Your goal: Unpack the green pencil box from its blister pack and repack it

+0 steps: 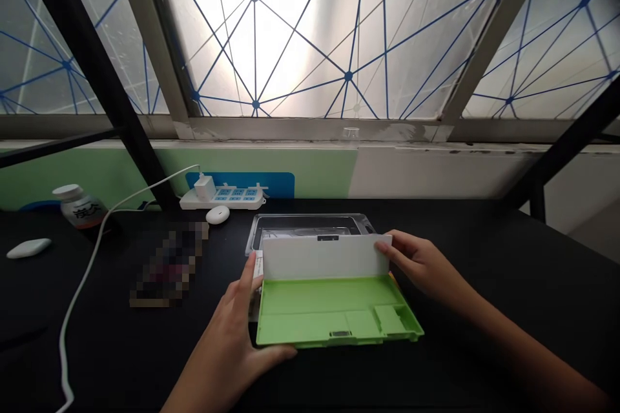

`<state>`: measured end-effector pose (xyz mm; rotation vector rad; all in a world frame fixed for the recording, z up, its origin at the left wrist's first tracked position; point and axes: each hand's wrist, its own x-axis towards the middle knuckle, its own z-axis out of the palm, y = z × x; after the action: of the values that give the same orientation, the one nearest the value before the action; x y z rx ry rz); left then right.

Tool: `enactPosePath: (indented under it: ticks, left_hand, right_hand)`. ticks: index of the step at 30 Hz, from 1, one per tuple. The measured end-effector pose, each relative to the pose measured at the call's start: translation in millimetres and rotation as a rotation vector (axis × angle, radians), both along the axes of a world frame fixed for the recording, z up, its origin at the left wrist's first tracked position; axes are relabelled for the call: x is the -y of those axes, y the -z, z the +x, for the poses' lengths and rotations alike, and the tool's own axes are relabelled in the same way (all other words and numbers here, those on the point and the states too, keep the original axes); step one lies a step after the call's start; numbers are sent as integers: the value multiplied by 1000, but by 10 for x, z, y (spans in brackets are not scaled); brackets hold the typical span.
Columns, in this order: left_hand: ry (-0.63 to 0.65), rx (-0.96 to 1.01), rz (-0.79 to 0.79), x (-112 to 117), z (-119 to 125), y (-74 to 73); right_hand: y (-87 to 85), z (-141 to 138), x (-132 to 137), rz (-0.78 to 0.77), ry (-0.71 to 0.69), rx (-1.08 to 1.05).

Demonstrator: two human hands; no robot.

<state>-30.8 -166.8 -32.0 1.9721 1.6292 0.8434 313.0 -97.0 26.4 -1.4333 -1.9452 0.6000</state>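
A flat case lies open on the black table in front of me: a light green tray with small compartments and a white lid standing up at its far edge. My left hand grips the tray's left end, thumb along the front edge and fingers up the side. My right hand pinches the lid's upper right corner. The tray's compartments look empty.
Behind the case lies a clear plastic tray. A white power strip with a plugged charger and cable, a small white round object, a bottle and a white mouse-like item sit at left. A window fills the background.
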Motion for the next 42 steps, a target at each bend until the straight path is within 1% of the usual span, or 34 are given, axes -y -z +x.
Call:
enactPosePath:
  ticks: [2, 3, 5, 7, 8, 9, 11, 12, 13, 16, 18, 20, 22, 23, 25, 26, 28, 30, 33, 35, 37, 39, 42]
  left_hand:
    - [-21, -24, -4, -12, -14, -5]
    - [-34, -35, -2, -25, -31, 4]
    - [-42, -53, 11, -58, -79, 41]
    - [-16, -68, 20, -87, -125, 86]
    - [-6, -69, 29, -97, -140, 105]
    - [-2, -66, 42, -103, -147, 117]
    - [-1, -48, 83, -108, -144, 126]
    - [11, -43, 108, -111, -138, 125]
    - [32, -51, 127, -116, -132, 121]
    - [103, -138, 123, -144, -130, 124]
    - [88, -197, 106, -166, -141, 147]
    - [29, -223, 112, -181, -155, 183]
    - [-30, -234, 123, -187, -165, 216]
    - [-38, -234, 128, -186, -166, 227]
    - [3, -226, 138, -178, -160, 232]
    - [35, -218, 142, -171, -153, 227]
    - [76, -196, 143, -157, -131, 204]
    - [87, -177, 123, -146, -107, 177]
    - [80, -159, 89, -143, -86, 155]
    - [55, -158, 98, -149, -86, 160]
    - [33, -166, 124, -163, -95, 176]
    - [41, -176, 129, -182, -107, 191]
    - [75, -178, 77, -200, -119, 186]
  right_hand:
    - [78, 13, 43, 11, -1, -20]
    - [126, 33, 94, 24, -27, -8]
    - [236, 95, 227, 71, -127, 60]
    - [364, 165, 359, 139, -229, 158]
    - [430, 196, 412, 178, -250, 205]
    - [493, 221, 454, 215, -245, 242]
    - [590, 248, 501, 274, -184, 255]
    - [618, 246, 508, 272, -143, 233]
    - [628, 233, 506, 235, -96, 204]
    - [568, 141, 449, 40, 55, 167]
    - [486, 59, 383, -4, 117, 236]
    - [406, -17, 309, 65, 117, 352]
    - [338, -92, 247, 200, 90, 469]
    - [307, -138, 225, 276, 73, 520]
    - [245, -264, 205, 395, 27, 595]
    - [213, -348, 203, 415, -11, 617]
    - [160, -552, 205, 377, -118, 633]
    - [135, -769, 194, 313, -205, 624]
    - [167, -1011, 147, 257, -237, 582]
    - [211, -1081, 113, 256, -220, 550]
    - [245, -1092, 90, 280, -211, 533]
    - [258, -1079, 76, 334, -198, 514]
    - [247, -1057, 67, 463, -165, 465]
